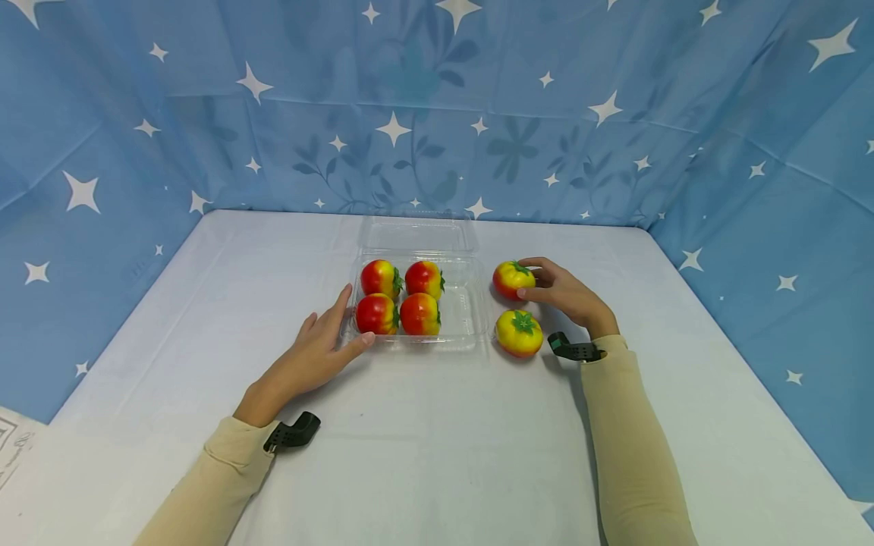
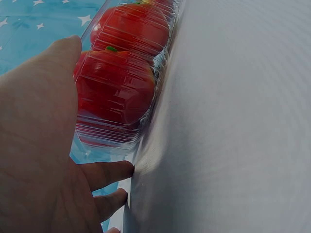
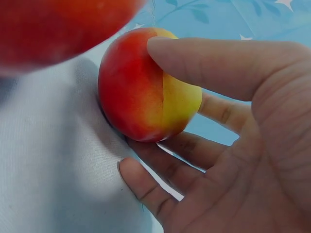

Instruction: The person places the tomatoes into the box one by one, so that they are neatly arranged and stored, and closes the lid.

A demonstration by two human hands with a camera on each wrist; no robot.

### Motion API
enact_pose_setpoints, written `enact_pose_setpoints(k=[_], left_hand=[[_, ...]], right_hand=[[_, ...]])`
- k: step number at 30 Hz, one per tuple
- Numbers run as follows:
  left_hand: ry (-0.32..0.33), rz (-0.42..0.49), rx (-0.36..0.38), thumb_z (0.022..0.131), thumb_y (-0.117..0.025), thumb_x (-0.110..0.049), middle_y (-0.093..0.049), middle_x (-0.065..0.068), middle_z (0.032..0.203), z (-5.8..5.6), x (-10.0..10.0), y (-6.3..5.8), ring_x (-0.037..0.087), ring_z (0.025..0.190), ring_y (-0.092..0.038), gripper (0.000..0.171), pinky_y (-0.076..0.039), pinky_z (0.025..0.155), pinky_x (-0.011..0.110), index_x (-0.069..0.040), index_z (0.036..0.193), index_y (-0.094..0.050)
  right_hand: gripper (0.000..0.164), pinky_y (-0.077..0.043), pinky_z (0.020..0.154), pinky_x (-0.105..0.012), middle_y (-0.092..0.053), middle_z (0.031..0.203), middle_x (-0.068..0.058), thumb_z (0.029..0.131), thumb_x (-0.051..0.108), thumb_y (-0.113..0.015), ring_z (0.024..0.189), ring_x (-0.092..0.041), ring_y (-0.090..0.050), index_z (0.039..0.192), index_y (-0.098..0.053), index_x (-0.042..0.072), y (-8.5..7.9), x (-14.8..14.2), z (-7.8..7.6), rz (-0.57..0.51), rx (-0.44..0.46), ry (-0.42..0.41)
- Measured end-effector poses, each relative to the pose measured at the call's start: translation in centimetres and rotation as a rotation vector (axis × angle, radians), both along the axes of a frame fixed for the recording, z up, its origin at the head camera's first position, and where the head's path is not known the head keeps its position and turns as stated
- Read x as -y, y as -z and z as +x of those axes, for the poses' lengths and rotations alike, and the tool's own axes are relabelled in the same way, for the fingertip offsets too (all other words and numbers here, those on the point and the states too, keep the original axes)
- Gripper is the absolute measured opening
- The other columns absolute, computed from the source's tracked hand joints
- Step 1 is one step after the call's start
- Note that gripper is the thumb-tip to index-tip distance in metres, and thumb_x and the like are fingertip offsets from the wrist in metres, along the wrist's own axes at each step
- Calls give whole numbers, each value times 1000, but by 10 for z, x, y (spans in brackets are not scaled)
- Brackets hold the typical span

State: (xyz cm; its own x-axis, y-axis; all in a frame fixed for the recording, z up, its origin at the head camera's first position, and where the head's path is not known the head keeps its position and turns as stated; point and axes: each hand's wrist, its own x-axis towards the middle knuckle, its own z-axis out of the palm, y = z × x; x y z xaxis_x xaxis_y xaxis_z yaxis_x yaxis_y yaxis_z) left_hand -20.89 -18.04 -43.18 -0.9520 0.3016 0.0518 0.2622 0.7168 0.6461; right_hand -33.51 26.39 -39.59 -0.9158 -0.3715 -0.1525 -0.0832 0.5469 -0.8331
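Observation:
A clear plastic box (image 1: 464, 303) stands in the middle of the table with several red and yellow toy tomatoes (image 1: 377, 314) in its left and middle parts. My left hand (image 1: 315, 355) rests at the box's front left corner, its fingers extended along the side and the thumb near the front edge. To the right of the box, my right hand (image 1: 565, 292) grips another toy tomato (image 3: 141, 87) between thumb and curled fingers; it appears to sit on the cloth. Nearer me lies one more tomato (image 1: 519, 334), green calyx up.
The box's clear lid (image 1: 418, 233) lies folded back behind it. White cloth (image 1: 423, 455) covers the table, and a blue star-patterned curtain (image 1: 437, 114) hangs at the back and sides. Each wrist wears a black strap mount (image 1: 292, 434).

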Motion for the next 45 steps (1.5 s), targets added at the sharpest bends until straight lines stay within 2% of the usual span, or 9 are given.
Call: enact_pose_setpoints(k=[12,15,18,23,25,27,34,42,45], left_hand=[[3,9,-6,105,-58,-59,-29,23,172,2,0,-2,43,160,-21,101,3,126,66,-12,173,0],[4,9,-9,106,-58,-59,-31,23,171,2,0,-2,43,160,-22,101,3,126,66,-12,173,0],[5,7,-10,106,-58,-59,-31,23,171,2,0,-2,43,160,-22,101,3,126,66,-11,173,0],[4,5,-8,106,-58,-59,-30,23,172,2,0,-2,43,160,-22,101,3,126,66,-11,173,0],[4,4,-8,106,-58,-59,-29,23,172,2,0,-2,43,160,-22,101,2,126,66,-11,173,0],[5,3,-8,106,-58,-59,-28,23,172,1,0,-1,43,160,-22,101,2,126,66,-11,173,0],[6,3,-9,106,-58,-59,-28,23,172,1,0,-2,42,160,-22,101,3,126,67,-11,173,0],[5,9,-6,106,-57,-60,-28,22,173,1,0,-1,42,160,-21,101,3,126,67,-12,173,0],[5,12,-6,106,-57,-60,-28,22,173,1,0,-1,42,160,-21,101,3,126,67,-12,173,0]], right_hand=[[77,-30,121,-67,-34,165,-25,99,24,-75,148,-45,-35,165,-37,17,-7,-8,3,-50,10,97],[79,-36,120,-60,-34,162,-23,101,20,-74,143,-42,-40,168,-33,20,-10,-9,5,-156,15,86],[79,-44,117,-45,-34,159,-23,102,12,-70,138,-38,-43,170,-32,23,-14,-7,7,-293,37,47],[80,-49,109,-29,-14,171,-18,101,3,-66,148,-37,-31,169,-35,30,-22,0,10,-404,53,-10],[80,-49,110,-30,-6,175,-14,100,1,-66,153,-39,-24,168,-37,31,-26,4,11,-400,43,-23],[79,-49,110,-31,-7,175,-12,100,0,-67,154,-39,-21,167,-40,31,-29,8,12,-388,26,-35],[71,-53,101,-31,-34,159,-17,96,-4,-69,137,-39,-41,157,-46,24,-34,22,13,-349,-21,-51],[75,-41,113,-59,-36,157,-18,97,4,-71,134,-43,-49,162,-41,26,-36,30,14,-312,-58,-96],[79,-38,116,-63,-36,162,-14,97,6,-71,139,-45,-47,166,-39,27,-37,34,15,-296,-81,-122]])
